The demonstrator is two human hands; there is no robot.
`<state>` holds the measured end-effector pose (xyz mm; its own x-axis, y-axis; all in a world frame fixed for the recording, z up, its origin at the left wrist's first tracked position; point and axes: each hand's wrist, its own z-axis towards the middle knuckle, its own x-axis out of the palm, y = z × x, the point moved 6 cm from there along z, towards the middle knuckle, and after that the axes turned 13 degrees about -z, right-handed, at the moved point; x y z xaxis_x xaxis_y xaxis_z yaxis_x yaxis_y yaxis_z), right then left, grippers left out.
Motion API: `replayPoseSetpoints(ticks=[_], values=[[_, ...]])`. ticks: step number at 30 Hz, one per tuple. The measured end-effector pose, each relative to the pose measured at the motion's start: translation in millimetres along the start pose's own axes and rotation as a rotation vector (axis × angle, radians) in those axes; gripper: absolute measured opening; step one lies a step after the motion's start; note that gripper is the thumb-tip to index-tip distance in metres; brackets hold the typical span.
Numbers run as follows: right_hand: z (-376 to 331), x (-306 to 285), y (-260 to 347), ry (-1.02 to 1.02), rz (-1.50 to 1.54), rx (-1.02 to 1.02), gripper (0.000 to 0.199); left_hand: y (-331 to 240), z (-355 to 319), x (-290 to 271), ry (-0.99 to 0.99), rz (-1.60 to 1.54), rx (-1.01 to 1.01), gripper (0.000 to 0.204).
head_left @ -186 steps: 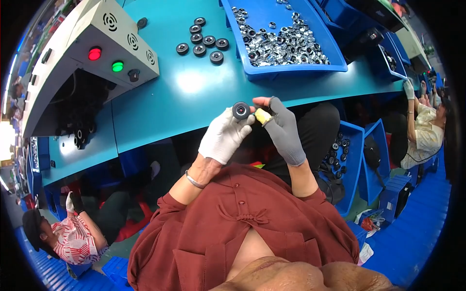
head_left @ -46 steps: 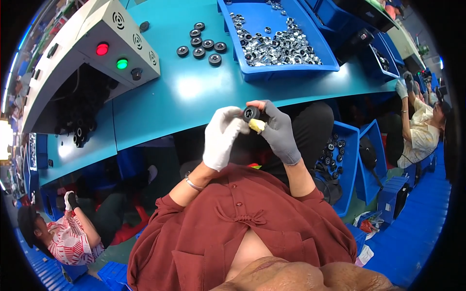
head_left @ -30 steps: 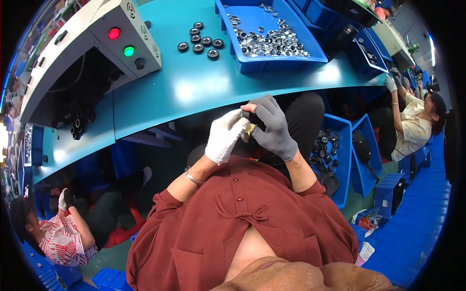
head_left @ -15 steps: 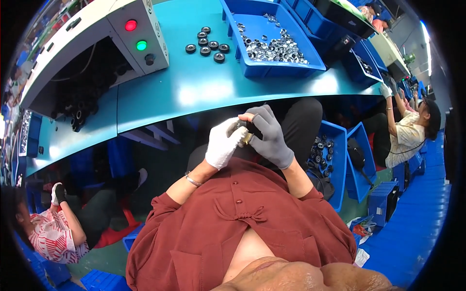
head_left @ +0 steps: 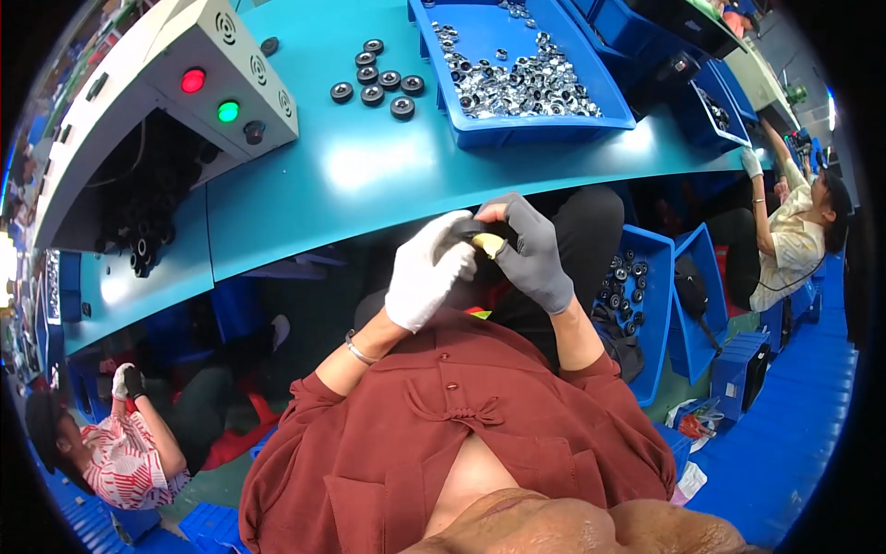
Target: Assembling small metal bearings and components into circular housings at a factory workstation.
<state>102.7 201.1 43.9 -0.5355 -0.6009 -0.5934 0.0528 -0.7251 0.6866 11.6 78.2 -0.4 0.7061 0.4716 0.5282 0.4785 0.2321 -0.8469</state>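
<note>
Both hands are up close together just below the near edge of the teal surface [head_left: 369, 185], working on one small part. The left hand [head_left: 426, 282], in a white glove, is curled around a small black round part [head_left: 464, 227], fingers closed on it, and the right hand [head_left: 528, 249], in a grey glove, is pinching a little yellow piece [head_left: 487, 244] right against that part, thumb and forefinger pressed together on it. So the black part sits between the two hands, touching both. Further out from the hands, on the surface, there's a loose cluster of black rings [head_left: 374, 81], and just right of those a blue tray [head_left: 554, 129] full of shiny metal pieces [head_left: 517, 78]. Off to the left of the left hand stands a grey control box [head_left: 194, 55] with a red and a green light. Down to the right of the right hand, beside the person's leg, a blue bin [head_left: 646, 305] holds more black rings. Other people sit well apart at both sides.
</note>
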Motion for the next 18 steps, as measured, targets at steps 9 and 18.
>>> replayPoseSetpoints(ticks=[9,18], values=[[16,-1,5,-0.153,-0.045,0.11,0.018,-13,28,-9,-0.083,0.14,0.126,0.021],[21,9,6,-0.17,-0.029,0.079,0.024,-11,31,-16,-0.19,0.172,0.261,0.018]])
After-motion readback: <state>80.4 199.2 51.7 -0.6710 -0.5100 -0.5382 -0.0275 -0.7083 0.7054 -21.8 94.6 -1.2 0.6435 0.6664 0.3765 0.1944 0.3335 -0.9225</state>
